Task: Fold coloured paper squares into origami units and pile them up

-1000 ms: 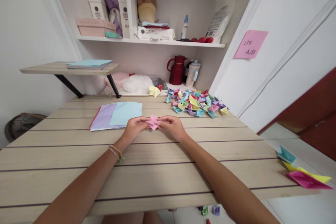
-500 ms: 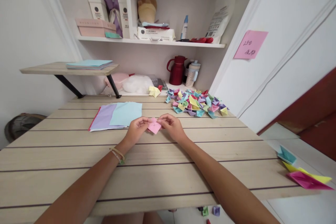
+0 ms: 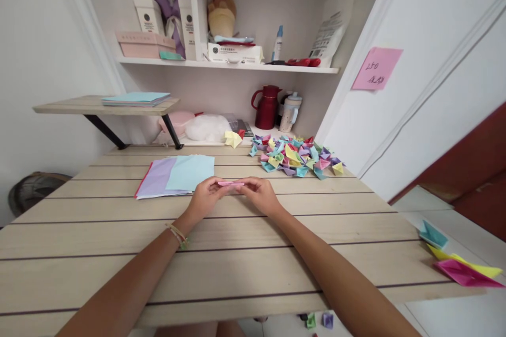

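"Pink flat-folded paper (image 3: 231, 184) appears edge-on over a pale slatted wooden table (image 3: 237, 258). Held how?"

"Pinched at its two ends, left hand (image 3: 206, 195) and right hand (image 3: 261, 195) each gripping one."

"And its handling?"

"Likely light, thinly stiff, easily creased; those ends look the best hold."

"The count?"

"One pink piece, two hands; at the right corner, one teal paper boat (image 3: 434, 234), one yellow paper boat (image 3: 483, 270), one magenta paper boat (image 3: 466, 274). The multicoloured folded-paper mound (image 3: 293, 155) overlaps too much to tally."

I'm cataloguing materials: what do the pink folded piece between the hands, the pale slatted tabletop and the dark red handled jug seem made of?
Pink folded piece: apparently matte paper; thin, crisp edge.
Pale slatted tabletop: wood or laminate, dull, faintly grained.
Dark red handled jug: perhaps plastic or coated metal; highlights suggest gloss.
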{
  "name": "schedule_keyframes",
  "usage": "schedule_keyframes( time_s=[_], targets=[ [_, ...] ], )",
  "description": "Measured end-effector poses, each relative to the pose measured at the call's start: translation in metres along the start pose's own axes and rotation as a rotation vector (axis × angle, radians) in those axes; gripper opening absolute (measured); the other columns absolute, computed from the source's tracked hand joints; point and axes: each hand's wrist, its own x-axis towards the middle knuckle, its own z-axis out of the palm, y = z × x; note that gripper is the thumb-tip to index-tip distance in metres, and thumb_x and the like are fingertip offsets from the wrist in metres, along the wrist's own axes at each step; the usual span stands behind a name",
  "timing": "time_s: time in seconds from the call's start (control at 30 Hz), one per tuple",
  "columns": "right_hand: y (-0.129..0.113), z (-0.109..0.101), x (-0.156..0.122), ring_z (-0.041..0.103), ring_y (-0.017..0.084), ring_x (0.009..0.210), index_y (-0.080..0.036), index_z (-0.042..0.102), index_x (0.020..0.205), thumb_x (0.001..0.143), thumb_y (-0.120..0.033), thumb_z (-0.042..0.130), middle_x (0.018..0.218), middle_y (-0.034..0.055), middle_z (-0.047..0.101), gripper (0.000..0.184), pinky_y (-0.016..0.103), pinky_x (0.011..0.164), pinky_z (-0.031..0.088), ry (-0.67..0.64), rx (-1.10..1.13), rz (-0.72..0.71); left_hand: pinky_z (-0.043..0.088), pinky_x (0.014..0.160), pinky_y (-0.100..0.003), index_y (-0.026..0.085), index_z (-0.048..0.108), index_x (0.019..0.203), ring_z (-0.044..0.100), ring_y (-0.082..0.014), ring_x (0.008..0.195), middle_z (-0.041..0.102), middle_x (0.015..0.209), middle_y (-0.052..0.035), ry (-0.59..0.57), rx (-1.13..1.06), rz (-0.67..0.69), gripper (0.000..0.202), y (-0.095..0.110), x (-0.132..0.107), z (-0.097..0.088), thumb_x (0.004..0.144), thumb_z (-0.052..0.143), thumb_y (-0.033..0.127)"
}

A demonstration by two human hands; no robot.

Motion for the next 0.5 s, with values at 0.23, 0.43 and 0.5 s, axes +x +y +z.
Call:
schedule_keyframes(
  time_s=[0.23, 0.43, 0.5],
  targets=[
    [0.003, 0.001, 0.001, 0.066, 0.018, 0.062, -0.012, 0.068, 0.078, 0.069, -0.045, 0.063, 0.072, 0.0076, 0.069, 0.034, 0.032, 0.063, 0.053, -0.073, 0.194, 0.166, 0.053, 0.067, -0.03, 0.015, 0.059, 0.081, 0.064, -0.0168, 0.07, 0.064, 0.075, -0.0029, -0.026, -0.085, -0.055, 0.018, 0.001, 0.001, -0.001, 0.07, 0.064, 0.029],
    [0.002, 0.003, 0.0, 0.066, 0.017, 0.065, -0.015, 0.065, 0.099, 0.07, -0.043, 0.063, 0.072, 0.0053, 0.069, 0.04, 0.03, 0.063, 0.053, -0.12, 0.156, 0.122, 0.05, 0.082, -0.034, 0.016, 0.065, 0.089, 0.06, -0.0201, 0.092, 0.063, 0.096, -0.0078, -0.028, -0.059, 0.005, 0.021, 0.009, -0.001, 0.004, 0.072, 0.062, 0.029],
    [0.001, 0.004, -0.001, 0.064, 0.016, 0.061, -0.016, 0.065, 0.101, 0.071, -0.042, 0.062, 0.067, 0.0032, 0.068, 0.04, 0.027, 0.06, 0.051, -0.101, 0.031, 0.077, 0.05, 0.083, -0.033, 0.017, 0.066, 0.091, 0.059, -0.0198, 0.093, 0.061, 0.1, -0.0078, -0.033, -0.026, 0.026, 0.023, 0.01, -0.002, 0.006, 0.073, 0.061, 0.03]
  ],
)
